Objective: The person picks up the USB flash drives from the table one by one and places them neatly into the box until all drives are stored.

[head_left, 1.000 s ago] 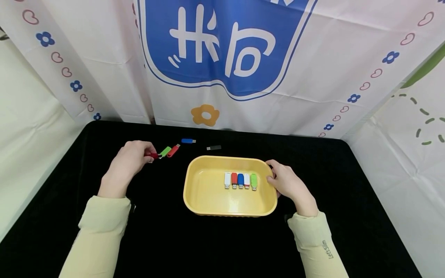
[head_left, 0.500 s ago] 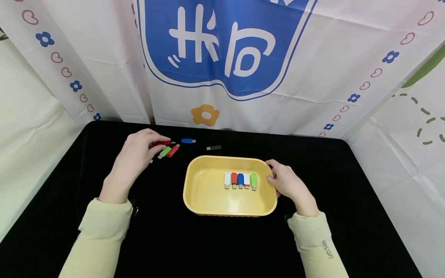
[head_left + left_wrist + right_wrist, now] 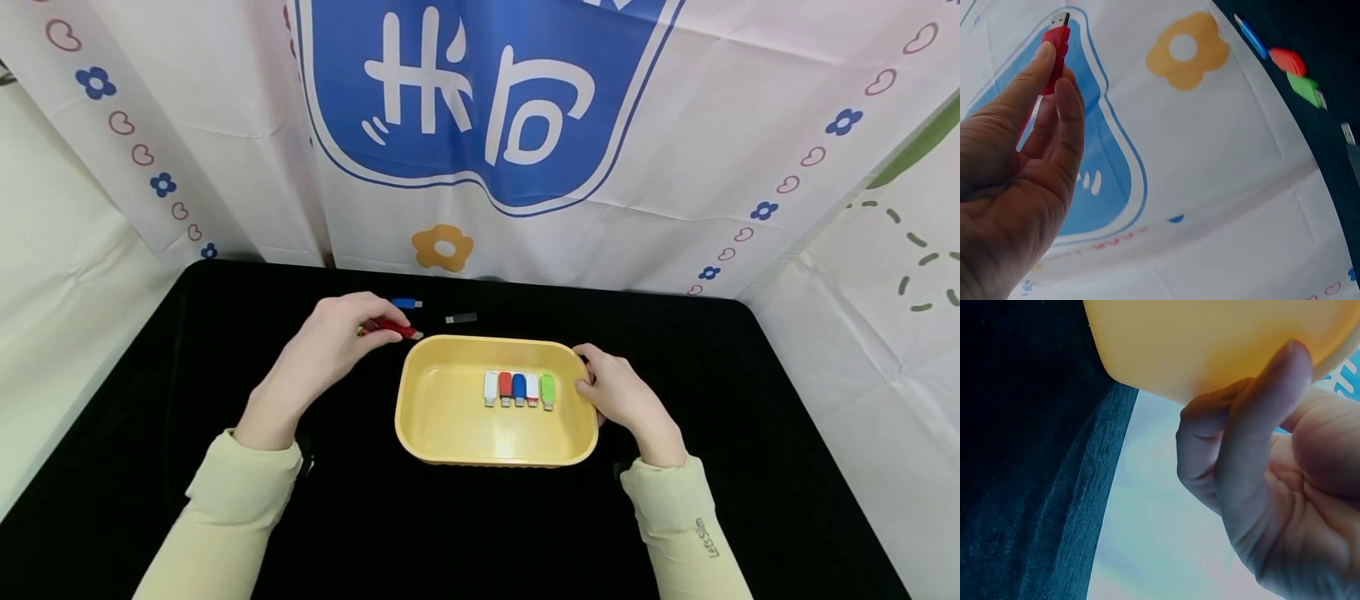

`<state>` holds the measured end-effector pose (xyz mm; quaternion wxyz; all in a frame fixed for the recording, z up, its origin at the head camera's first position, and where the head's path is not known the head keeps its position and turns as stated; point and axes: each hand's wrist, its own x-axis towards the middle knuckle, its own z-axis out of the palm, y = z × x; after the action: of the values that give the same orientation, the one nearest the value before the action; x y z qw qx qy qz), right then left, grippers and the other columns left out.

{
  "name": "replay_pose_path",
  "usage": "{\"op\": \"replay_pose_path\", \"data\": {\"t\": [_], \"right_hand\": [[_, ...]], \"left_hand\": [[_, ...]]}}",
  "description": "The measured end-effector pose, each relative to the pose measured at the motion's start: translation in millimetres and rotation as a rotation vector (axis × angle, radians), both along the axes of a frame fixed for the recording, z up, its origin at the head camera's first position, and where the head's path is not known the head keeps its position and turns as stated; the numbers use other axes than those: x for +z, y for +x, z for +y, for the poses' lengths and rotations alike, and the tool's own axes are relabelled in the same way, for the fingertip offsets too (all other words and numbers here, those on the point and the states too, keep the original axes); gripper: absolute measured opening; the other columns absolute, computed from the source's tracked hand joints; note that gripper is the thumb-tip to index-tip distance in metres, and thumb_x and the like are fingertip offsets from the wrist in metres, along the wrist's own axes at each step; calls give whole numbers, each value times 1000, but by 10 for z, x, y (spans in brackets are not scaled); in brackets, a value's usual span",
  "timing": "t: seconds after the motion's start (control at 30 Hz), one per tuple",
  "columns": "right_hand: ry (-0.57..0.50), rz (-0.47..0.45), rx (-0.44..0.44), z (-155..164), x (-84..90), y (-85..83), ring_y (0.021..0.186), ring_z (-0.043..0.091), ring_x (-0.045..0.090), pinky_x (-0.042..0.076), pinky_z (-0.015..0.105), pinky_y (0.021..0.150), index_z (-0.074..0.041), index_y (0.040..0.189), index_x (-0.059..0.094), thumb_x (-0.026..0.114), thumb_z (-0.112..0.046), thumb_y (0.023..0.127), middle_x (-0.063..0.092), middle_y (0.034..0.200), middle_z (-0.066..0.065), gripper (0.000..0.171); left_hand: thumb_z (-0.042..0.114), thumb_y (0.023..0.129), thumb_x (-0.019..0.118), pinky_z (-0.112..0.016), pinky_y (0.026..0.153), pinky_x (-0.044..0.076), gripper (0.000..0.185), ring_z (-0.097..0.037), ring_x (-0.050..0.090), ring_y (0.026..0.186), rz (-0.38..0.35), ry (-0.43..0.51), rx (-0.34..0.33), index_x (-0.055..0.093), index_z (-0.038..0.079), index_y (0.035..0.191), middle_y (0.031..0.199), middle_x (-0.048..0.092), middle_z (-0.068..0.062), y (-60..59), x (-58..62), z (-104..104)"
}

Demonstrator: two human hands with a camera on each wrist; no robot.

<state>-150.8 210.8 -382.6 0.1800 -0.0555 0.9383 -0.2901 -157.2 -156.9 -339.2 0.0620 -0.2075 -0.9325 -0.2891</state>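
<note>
Head view looks down; wrist views sit close, sharing the tray (image 3: 420,433)

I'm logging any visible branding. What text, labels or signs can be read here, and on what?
"LetsSlim": on the right sleeve cuff, running up along it.
Two big white characters on the backdrop's blue badge: stylized, reading unsure.
Small pink print under the badge, left wrist view: blurred.
USB sticks, tray: no text visible.
</note>
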Motion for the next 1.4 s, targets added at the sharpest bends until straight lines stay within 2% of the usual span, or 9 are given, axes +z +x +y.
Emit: {"op": "replay_pose_path", "data": {"t": [0.17,0.33,0.47,0.57,0.67,0.93,1.1,1.2,1.4], "right_hand": [[0,3,0,4,-7,1,49,15,61,55,29,47,-2,146,41,54,-7,100,65,86,13,48],[-2,0,2,8,-11,-1,49,15,61,55,29,48,-2,146,41,54,-7,100,65,87,13,48],[-2,-5,-1,14,-11,-2,49,16,62,55,29,48,-2,147,41,54,-7,100,65,87,13,48],[-6,-7,0,15,-5,-1,50,16,62,55,29,48,-2,147,41,54,-7,100,65,87,13,49],[-11,-9,0,18,-5,-2,50,16,62,55,29,48,-2,147,41,54,-7,100,65,87,13,49],[-14,-4,4,30,-11,-2,49,15,62,55,30,48,-2,147,41,54,-6,100,65,87,13,48],[-9,2,8,33,-18,-3,49,15,61,55,29,47,-2,147,41,54,-6,100,64,86,13,49],[-9,-1,7,28,-15,-5,49,16,61,55,29,48,-2,147,40,54,-6,100,64,86,13,49],[-6,-1,10,23,-7,-11,49,16,61,55,29,48,-2,147,40,54,-7,100,64,86,13,49]], "left_hand": [[8,85,78,-35,81,62,17,-15,68,90,-10,-27,-78,78,17,99,101,76,2,16,-46,143],[7,84,78,-34,83,60,17,-16,69,93,-39,-58,-141,79,17,98,101,76,2,38,-94,242],[10,85,77,-33,83,59,14,-15,68,92,-105,-105,-181,78,17,96,99,76,1,40,-146,309],[12,86,77,-31,81,59,10,-13,66,89,-173,-133,-197,78,18,94,97,75,3,30,-190,372],[13,86,77,-32,82,58,7,-12,65,88,-204,-160,-208,78,19,91,94,74,5,13,-225,449],[15,85,78,-31,82,58,4,-11,63,82,-209,-287,-234,77,19,86,88,74,7,-52,-236,719],[12,85,78,-29,80,57,6,-12,61,80,-246,-349,-253,76,18,85,85,73,6,-98,-263,827],[11,85,78,-30,81,57,7,-12,60,81,-270,-370,-257,75,18,84,85,72,5,-121,-294,865],[12,86,78,-30,85,55,6,-13,59,82,-271,-393,-276,75,16,82,81,71,5,-140,-342,917]]}}
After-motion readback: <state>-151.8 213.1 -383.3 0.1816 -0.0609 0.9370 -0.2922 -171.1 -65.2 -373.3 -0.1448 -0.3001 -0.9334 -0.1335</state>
